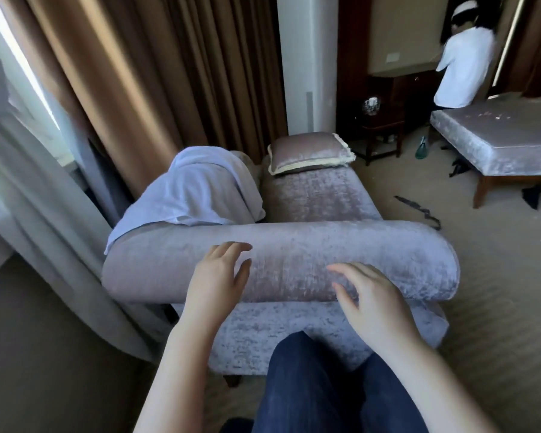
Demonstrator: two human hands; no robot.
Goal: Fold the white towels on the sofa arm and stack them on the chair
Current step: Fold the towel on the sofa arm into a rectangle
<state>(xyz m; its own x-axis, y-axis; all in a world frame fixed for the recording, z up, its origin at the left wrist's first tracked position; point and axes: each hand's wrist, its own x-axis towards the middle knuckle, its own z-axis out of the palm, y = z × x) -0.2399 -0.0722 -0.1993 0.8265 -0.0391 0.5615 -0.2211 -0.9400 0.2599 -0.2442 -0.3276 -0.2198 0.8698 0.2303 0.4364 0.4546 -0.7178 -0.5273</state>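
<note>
Both my left hand (219, 270) and right hand (369, 295) hover released, empty; a careless tug could drag the far-left towel (197, 189) off the sofa arm (294, 254).

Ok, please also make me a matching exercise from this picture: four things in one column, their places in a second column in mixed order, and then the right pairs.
Things
1. towel
2. cushion
3. green bottle
4. left hand

Places
A. on the floor near the bench
B. over the near sofa arm, fingers relaxed
C. draped over the sofa beside the curtain
D. at the far end of the sofa seat

Pairs: 1-C, 2-D, 3-A, 4-B
</note>
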